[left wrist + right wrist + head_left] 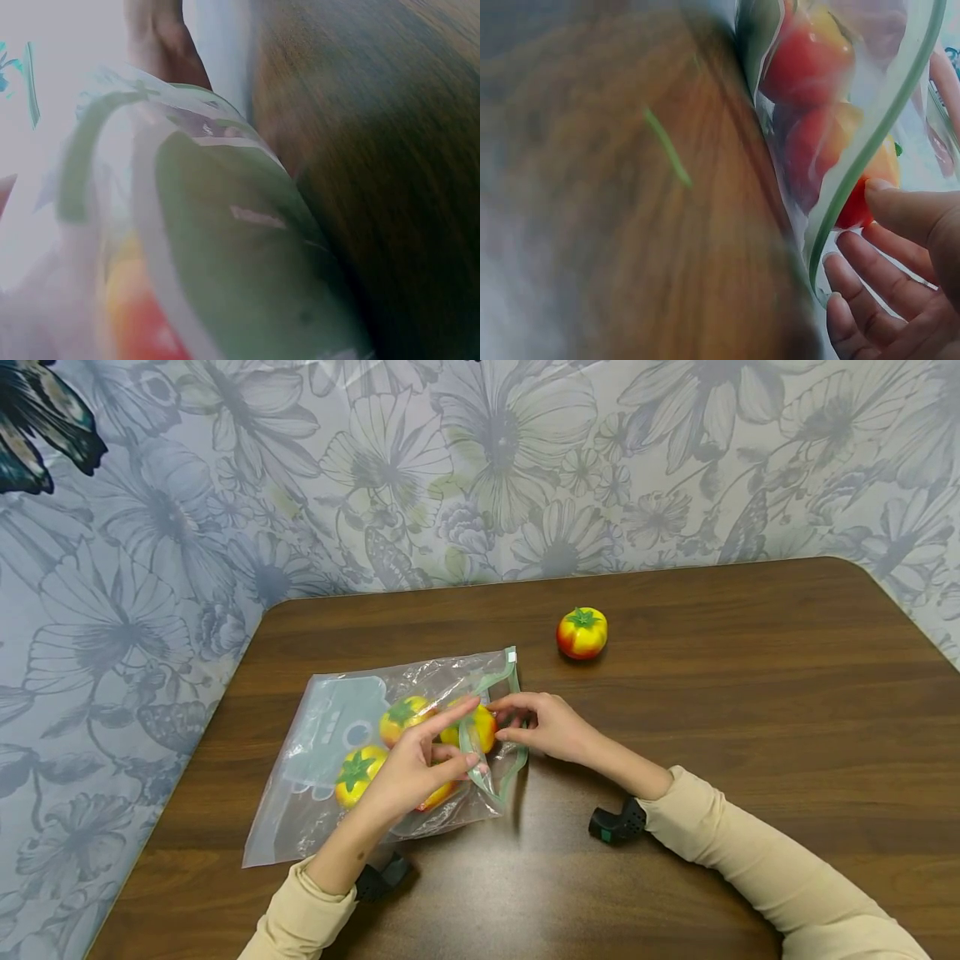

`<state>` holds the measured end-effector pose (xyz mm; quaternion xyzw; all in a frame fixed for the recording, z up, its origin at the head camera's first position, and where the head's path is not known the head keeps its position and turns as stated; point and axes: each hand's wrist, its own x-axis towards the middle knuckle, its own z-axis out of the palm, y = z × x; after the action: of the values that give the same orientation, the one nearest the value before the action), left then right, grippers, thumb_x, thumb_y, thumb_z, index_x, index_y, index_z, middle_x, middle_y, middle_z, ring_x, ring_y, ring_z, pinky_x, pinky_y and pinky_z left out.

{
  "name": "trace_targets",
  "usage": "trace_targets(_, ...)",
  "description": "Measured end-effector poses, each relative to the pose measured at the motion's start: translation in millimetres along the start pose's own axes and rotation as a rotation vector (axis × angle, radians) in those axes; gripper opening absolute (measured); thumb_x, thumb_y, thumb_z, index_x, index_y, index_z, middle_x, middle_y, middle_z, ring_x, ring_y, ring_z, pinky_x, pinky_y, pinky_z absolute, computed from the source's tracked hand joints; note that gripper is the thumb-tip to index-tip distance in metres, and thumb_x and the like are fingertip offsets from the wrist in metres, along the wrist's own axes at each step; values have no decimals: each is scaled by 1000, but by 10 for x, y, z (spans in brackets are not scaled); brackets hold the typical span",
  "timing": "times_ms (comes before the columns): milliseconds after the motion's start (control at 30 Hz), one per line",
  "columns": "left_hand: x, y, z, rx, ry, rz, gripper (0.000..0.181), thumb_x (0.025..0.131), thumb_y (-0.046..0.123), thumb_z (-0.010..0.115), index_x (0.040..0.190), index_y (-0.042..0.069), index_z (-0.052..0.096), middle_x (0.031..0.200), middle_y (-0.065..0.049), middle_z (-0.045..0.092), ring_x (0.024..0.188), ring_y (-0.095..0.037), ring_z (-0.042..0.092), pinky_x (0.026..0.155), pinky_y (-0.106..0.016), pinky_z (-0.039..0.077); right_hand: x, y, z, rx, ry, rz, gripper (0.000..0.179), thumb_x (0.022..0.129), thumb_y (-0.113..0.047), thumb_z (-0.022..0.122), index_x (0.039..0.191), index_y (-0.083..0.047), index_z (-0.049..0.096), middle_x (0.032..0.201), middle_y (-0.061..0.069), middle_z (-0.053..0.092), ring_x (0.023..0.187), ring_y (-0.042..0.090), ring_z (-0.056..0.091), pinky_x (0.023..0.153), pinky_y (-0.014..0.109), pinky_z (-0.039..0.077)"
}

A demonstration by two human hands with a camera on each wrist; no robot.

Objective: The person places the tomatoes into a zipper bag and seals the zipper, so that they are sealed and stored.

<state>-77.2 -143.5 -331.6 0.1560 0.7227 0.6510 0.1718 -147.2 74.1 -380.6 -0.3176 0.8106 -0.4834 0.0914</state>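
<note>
A clear zip bag with a pale green strip along its mouth lies on its side, its mouth toward the right. Inside are several yellow-and-red tomatoes with green leafy tops. My left hand reaches over the bag, index finger stretched out, thumb and other fingers pinching the film at the mouth. At the opening is my right hand, fingers loosely bent. In the right wrist view its thumb touches the nearest tomato, with the other fingers spread below.
One more tomato sits on the brown wooden table, behind and to the right of the bag. Flower-patterned cloth hangs behind the table's back edge. Black wrist cameras are on both wrists.
</note>
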Motion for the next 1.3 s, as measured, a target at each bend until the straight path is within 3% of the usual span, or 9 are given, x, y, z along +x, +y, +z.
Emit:
trace_targets(167, 4, 5, 1, 15, 9, -13, 65, 86, -2, 65, 144, 14, 40, 143, -11, 36, 74, -22, 63, 54, -24, 47, -1, -3, 21, -4, -41, -24, 32, 87, -8, 67, 117, 1, 63, 93, 2, 67, 78, 13, 58, 65, 28, 49)
trace_targets(367, 7, 7, 5, -14, -2, 12, 65, 86, -5, 63, 144, 14, 40, 146, -9, 33, 77, -21, 64, 73, -37, 54, 0, -13, 47, -20, -81, -77, 34, 89, -6, 64, 122, 1, 61, 101, 4, 67, 84, 13, 59, 71, 29, 49)
trace_targets(633, 8, -5, -1, 3, -13, 41, 65, 87, -4, 63, 144, 13, 38, 147, -6, 34, 76, -22, 65, 74, -39, 53, 1, -44, 76, -16, -155, -115, 34, 92, -6, 59, 125, 3, 57, 114, 11, 63, 102, 18, 59, 84, 32, 48)
trace_targets(867, 9, -18, -3, -3, -13, 24, 64, 87, -3, 63, 144, 15, 39, 148, -6, 31, 78, -23, 65, 74, -39, 53, -2, -50, 83, -48, -185, -135, 33, 94, -6, 56, 125, 3, 57, 112, 10, 62, 100, 17, 57, 84, 32, 47)
trace_targets(1300, 4, -9, -2, -11, -9, 3, 62, 88, -1, 61, 143, 20, 41, 148, 1, 31, 82, -28, 64, 76, -41, 53, -4, -36, 38, 13, -156, -140, 29, 93, -7, 58, 121, 1, 61, 108, 7, 65, 96, 16, 59, 80, 31, 48)
